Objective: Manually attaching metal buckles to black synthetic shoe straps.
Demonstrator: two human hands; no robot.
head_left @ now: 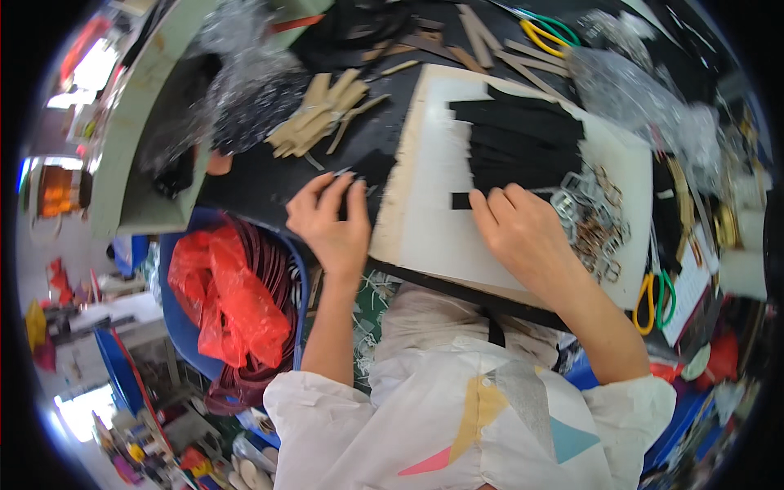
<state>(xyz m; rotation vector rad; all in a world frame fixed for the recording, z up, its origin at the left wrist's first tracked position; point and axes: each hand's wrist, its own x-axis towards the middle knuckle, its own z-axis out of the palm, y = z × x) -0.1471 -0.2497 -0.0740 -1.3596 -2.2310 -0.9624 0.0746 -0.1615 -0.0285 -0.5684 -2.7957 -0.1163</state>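
My right hand is over the white board, its fingers bent down onto a short black strap strip. A pile of black strips lies just beyond it. Metal buckles and rings are heaped beside that hand, toward the board's right side. My left hand hovers past the board's left edge, above the dark table. Its fingers are apart. A small pale bit shows by the left fingertips, too small to name; whether they touch it is unclear.
Tan strips lie on the table beyond my left hand, near crumpled clear plastic. Yellow-and-green-handled scissors sit at the board's right; another pair is at the back. A blue tub holding a red bag stands at left.
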